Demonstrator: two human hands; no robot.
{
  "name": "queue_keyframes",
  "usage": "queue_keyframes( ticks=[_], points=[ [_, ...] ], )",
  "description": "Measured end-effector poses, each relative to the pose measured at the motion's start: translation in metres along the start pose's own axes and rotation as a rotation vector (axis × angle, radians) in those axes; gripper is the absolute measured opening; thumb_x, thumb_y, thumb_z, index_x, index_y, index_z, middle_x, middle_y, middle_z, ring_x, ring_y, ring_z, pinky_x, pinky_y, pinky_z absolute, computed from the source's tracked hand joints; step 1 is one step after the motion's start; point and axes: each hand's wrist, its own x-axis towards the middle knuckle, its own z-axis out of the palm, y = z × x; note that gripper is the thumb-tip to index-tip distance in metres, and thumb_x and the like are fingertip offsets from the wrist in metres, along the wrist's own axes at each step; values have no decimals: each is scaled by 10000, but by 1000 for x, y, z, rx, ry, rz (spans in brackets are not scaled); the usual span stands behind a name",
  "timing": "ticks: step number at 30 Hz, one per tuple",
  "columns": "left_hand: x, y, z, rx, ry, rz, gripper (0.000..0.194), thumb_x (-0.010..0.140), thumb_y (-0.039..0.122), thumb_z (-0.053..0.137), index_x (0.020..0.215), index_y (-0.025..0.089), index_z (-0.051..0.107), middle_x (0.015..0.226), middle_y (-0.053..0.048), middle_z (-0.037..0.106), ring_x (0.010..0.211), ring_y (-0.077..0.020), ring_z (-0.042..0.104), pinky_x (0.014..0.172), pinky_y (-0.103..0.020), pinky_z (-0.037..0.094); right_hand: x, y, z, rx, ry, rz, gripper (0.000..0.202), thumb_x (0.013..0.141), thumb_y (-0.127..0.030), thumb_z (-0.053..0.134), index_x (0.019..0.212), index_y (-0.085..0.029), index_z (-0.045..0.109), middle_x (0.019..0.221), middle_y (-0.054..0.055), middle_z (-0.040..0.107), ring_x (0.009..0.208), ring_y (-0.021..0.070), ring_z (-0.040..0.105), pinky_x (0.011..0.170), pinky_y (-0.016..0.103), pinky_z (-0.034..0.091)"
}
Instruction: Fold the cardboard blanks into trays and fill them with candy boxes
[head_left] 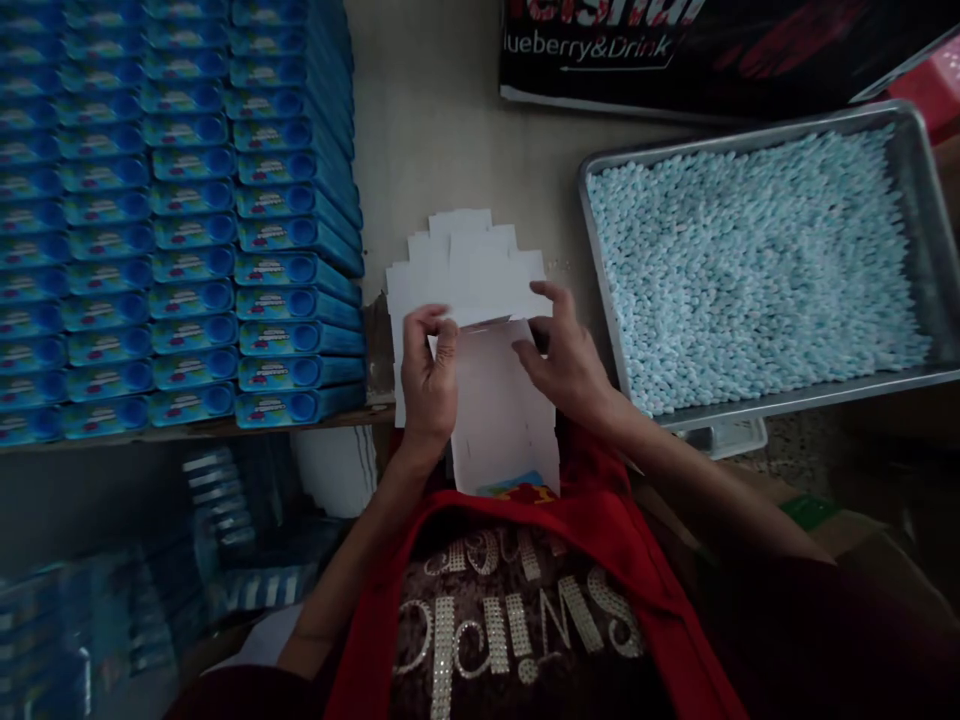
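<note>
An unfolded white carton (pixel 499 400) lies in front of my body, its plain inner side facing up. A bit of blue, red and yellow print shows at its near end. My left hand (pixel 429 375) pinches the carton's left side near the far fold, thumb and index finger together. At the right side my right hand (pixel 566 360) has its thumb and fingers apart by the carton's edge; whether they grip it is hard to tell. Beyond both hands, several white flat carton pieces (pixel 480 265) overlap in a stepped fan on the table.
Blue printed packs (pixel 277 270) stand stacked in columns at left. To the right is a metal tray (pixel 600 260) of small pale-blue pellets (pixel 765 280). A black printed box (pixel 600 70) sits behind it. Blurred blue packs (pixel 135 620) lie below the table (pixel 435 120).
</note>
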Motion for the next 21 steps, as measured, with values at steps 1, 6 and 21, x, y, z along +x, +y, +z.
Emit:
queue_keyframes(
  ticks=[1,6,21],
  points=[
    [2,0,-1,13,-23,11,263,1090,475,440,1053,265,594,1071,-42,645,1061,-191,634,1017,-323,506,-1,2,-3,12,-20,4,671,921,-221,533,1573,-178,381,880,44,734,804,260,681,775,402,503],
    [6,-2,-5,69,-44,-96,246,1044,453,567,907,250,596,962,-16,692,957,-194,644,900,-303,526,1,2,-7,-71,-97,-25,517,936,-239,548,1444,-171,611,846,51,739,746,226,658,735,353,481],
    [27,1,-13,415,-268,77,158,822,86,686,889,226,657,1036,-50,756,1023,-261,702,942,-401,549,81,-39,-26,-669,-492,-370,348,941,-510,740,1097,-221,855,1017,86,798,1015,261,707,844,323,475]
  ],
)
